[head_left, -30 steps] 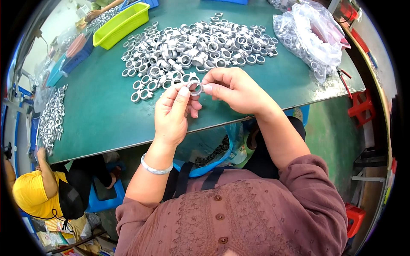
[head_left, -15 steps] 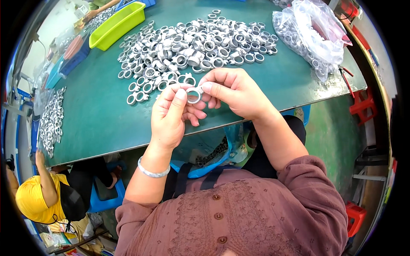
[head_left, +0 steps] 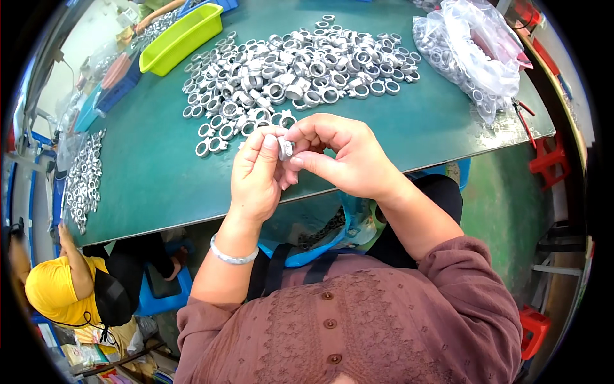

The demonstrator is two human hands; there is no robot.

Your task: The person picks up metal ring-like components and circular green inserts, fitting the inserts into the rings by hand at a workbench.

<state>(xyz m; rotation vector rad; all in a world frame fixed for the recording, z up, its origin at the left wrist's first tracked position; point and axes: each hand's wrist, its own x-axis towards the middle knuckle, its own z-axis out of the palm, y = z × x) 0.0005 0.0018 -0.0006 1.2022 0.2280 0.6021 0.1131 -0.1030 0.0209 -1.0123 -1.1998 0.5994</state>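
My left hand pinches a small grey metal ring with a lug between thumb and fingers, just above the table's near edge. The ring is turned so that its side and lug face me, and its round opening barely shows. From the other side, the thumb and forefinger of my right hand close on the same ring; its other fingers are partly hidden behind. Beyond my hands a wide heap of similar metal rings covers much of the green table.
A clear plastic bag of rings and red-handled pliers lie at the right. A yellow-green bin stands far left, a smaller heap of parts nearer. Below the edge hangs a blue plastic bag. Someone in yellow sits at left.
The ring has turned from showing its round opening to showing its side and lug. My right hand has shifted slightly down and left, its thumb now lower on the ring.
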